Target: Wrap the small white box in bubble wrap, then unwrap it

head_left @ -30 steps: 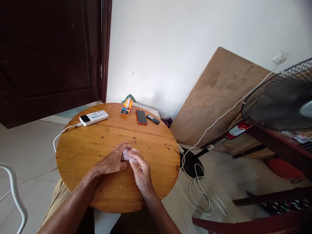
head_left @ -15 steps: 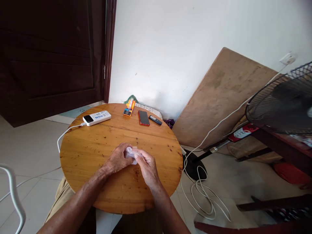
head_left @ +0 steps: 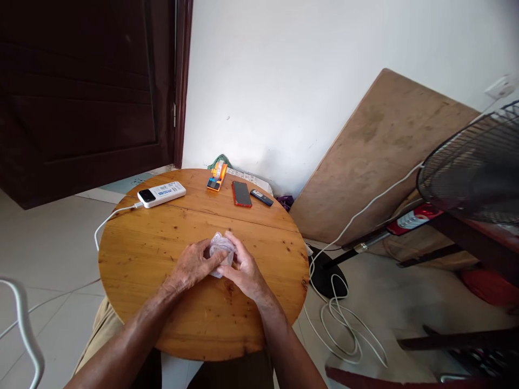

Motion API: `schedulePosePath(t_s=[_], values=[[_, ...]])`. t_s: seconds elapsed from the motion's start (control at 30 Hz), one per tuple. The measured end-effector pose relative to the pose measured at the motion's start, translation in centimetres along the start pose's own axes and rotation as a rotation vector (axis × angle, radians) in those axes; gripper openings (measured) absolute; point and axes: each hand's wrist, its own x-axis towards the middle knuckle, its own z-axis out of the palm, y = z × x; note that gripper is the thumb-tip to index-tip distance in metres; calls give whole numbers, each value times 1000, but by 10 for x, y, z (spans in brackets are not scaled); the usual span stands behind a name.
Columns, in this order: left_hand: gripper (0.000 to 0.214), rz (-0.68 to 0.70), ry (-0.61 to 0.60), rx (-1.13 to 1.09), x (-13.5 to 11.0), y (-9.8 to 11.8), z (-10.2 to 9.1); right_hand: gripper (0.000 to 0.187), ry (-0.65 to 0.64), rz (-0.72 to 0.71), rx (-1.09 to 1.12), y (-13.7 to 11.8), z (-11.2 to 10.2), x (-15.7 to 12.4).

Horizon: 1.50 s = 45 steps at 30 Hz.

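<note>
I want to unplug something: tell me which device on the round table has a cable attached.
The white power bank, far left: a white cable leaves its end. The red phone and the small dark handset have none.

Table (head_left: 154, 243): honey-orange wood, dark knots, visible grain lines. Plastic wrap (head_left: 221, 247): translucent, whitish. Power bank (head_left: 161, 194): white, black end, blue print. Its cable (head_left: 106, 221): white. Tape dispenser (head_left: 214, 181): orange with blue. Phone (head_left: 241, 193): red edge, black screen. Small handset (head_left: 261, 198): dark, near black. Door (head_left: 81, 92): dark brown. Leaning board (head_left: 385, 156): tan, stained. Fan grille (head_left: 474, 173): black. Floor tiles (head_left: 52, 243): pale grey.
</note>
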Motion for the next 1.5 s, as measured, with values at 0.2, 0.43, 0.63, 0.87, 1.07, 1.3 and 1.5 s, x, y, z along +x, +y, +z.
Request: schedulePosePath(t_s=[0.2, 0.43, 0.63, 0.87, 1.07, 1.3, 1.5], values=[[43, 18, -120, -310, -4, 4, -3, 84, 64, 107, 152, 8, -4, 3], [56, -126, -315, -839, -1, -4, 1, 82, 121, 120, 204, 14, 0, -2], [74, -247, -139, -918, 3, -4, 2, 72, 215, 67, 207, 13, 0, -2], [76, -273, -134, -1014, 2, -2, 1, 67, 284, 89, 228, 11, 2, -2], [62, -261, -325, -1121, 0, 2, -1, 67, 301, 66, 253, 10, 1, -3], [48, -266, -305, -1096, -1, 1, 0, 60, 307, 27, 153, 10, 2, -4], [39, -298, -230, -1095, 1, 1, 0, 50, 342, -83, -57, 11, 6, -7]])
